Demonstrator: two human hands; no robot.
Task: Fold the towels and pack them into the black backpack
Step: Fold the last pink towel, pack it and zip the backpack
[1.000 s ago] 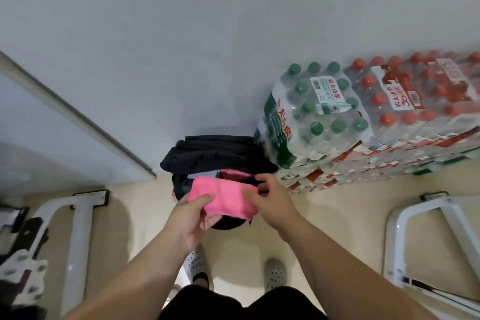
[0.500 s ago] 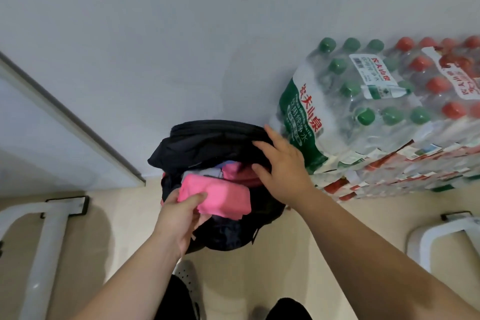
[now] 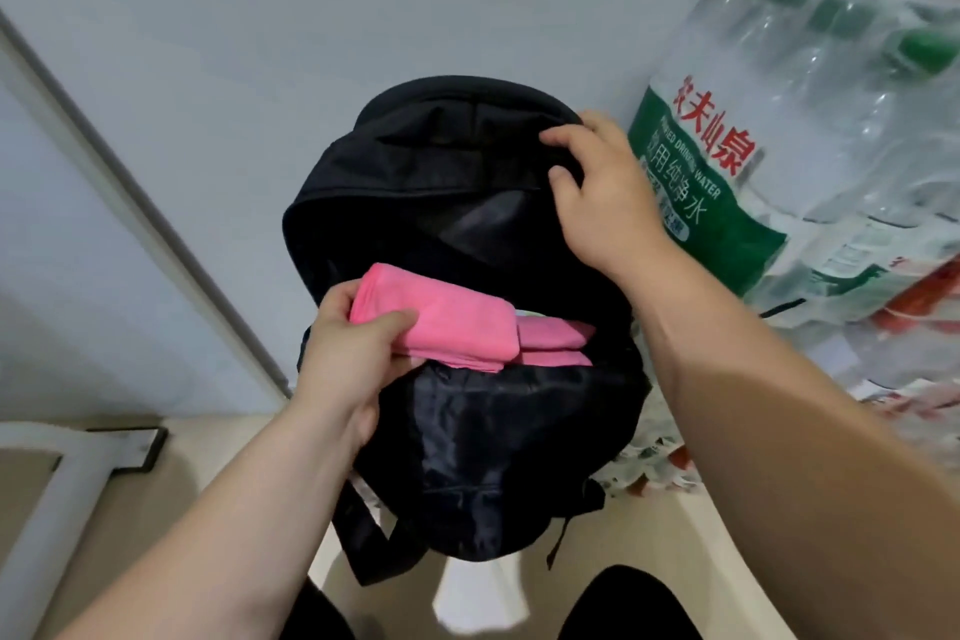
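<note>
one black backpack (image 3: 493,457) stands open on the floor against a pale wall, seen from above. two bare hands are well apart, each holding something. the left hand (image 3: 345,353), near and to the left, pinches one folded pink towel (image 3: 447,322) between thumb and fingers. the towel lies across the mouth of the bag, partly inside it. just right of it, two more pink folded layers (image 3: 556,335) sit inside the opening; whether they are one towel or two cannot be told. the right hand (image 3: 597,192), farther and to the right, grips the edge of the backpack's raised top flap. one shrink-wrapped pack of water bottles (image 3: 779,146) with green caps stands just right of the bag.
</note>
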